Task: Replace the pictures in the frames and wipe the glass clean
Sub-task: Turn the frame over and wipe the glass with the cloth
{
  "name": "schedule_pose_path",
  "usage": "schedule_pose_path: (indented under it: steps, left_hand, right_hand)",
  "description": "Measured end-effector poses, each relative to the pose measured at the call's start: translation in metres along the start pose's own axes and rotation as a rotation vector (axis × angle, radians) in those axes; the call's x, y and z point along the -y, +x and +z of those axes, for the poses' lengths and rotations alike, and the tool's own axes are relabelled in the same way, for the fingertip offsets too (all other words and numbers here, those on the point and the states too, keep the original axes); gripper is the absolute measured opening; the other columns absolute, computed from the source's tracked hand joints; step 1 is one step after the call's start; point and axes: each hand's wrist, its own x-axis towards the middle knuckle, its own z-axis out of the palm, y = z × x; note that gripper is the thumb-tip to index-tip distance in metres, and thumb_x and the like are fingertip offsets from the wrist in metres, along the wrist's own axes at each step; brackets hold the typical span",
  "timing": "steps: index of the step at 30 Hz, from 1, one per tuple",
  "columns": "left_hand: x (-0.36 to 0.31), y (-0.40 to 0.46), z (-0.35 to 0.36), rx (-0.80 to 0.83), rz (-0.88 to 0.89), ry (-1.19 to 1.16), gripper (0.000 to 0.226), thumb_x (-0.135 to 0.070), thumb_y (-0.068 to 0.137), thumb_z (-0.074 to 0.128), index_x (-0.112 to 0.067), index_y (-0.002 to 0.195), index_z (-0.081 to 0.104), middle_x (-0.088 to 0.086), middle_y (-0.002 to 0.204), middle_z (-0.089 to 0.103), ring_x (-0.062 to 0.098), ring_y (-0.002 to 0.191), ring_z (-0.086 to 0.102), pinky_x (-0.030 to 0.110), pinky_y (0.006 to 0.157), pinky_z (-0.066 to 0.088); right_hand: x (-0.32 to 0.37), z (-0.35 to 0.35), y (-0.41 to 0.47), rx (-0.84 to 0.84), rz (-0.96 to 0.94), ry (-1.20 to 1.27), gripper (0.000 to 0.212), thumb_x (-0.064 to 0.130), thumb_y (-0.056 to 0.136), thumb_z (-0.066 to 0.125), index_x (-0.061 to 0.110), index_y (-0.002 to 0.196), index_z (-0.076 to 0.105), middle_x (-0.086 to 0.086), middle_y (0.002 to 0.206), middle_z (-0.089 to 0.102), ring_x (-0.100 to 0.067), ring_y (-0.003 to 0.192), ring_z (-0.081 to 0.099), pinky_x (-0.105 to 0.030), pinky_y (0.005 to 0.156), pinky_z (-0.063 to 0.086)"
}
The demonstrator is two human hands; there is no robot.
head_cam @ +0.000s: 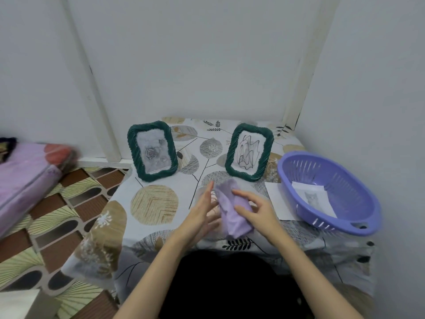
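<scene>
Two dark green twisted-rim picture frames stand upright at the back of the table. The left frame [153,151] shows a grey rose picture; the right frame [249,151] shows a black scribble drawing. In front of them a folded lilac cloth [233,209] is between my hands. My right hand [257,209] holds the cloth with fingers curled over its right side. My left hand [200,216] lies against the cloth's left edge with fingers straight.
A purple plastic colander basket [358,223] sits at the table's right, holding a printed cat picture [314,199]. A white sheet [277,199] lies partly under it. The table carries a leaf-patterned cloth [154,203]. A wall rises behind; a pink mattress [25,178] lies on the floor, left.
</scene>
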Motion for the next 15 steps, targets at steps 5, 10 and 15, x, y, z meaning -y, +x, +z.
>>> schedule_pose_path:
  steps: [5, 10, 15]
  left_hand:
    - [0.003, -0.002, -0.014, -0.191, 0.162, 0.056, 0.072, 0.008, 0.083, 0.056, -0.037, 0.136, 0.036, 0.007, 0.137, 0.049, 0.031, 0.113, 0.054, 0.012, 0.049, 0.045]
    - [-0.012, -0.011, -0.09, -0.42, 0.179, 0.514, 0.068, 0.012, 0.088, 0.039, -0.036, 0.137, 0.034, 0.005, 0.145, 0.039, 0.019, 0.097, 0.057, 0.012, 0.06, 0.049]
    - [0.004, -0.02, -0.14, -0.358, -0.283, 1.376, 0.043, -0.047, 0.096, 0.033, -0.048, 0.138, 0.028, 0.004, 0.154, 0.023, 0.032, 0.136, 0.022, 0.047, 0.112, 0.02]
  right_hand:
    - [-0.01, 0.033, 0.009, 0.037, 0.024, 0.01, 0.052, -0.001, 0.079, 0.068, 0.018, 0.125, 0.053, 0.007, 0.101, 0.061, -0.001, 0.077, 0.058, -0.019, 0.07, 0.048]
    - [-0.024, 0.027, 0.013, -0.021, 0.057, -0.247, 0.053, 0.011, 0.08, 0.069, 0.03, 0.124, 0.049, -0.004, 0.094, 0.054, -0.011, 0.066, 0.046, -0.018, 0.07, 0.043]
    - [-0.041, 0.015, 0.009, -0.03, 0.076, -0.825, 0.052, 0.028, 0.086, 0.058, 0.031, 0.135, 0.042, -0.002, 0.123, 0.048, -0.023, 0.111, 0.039, -0.035, 0.095, 0.034]
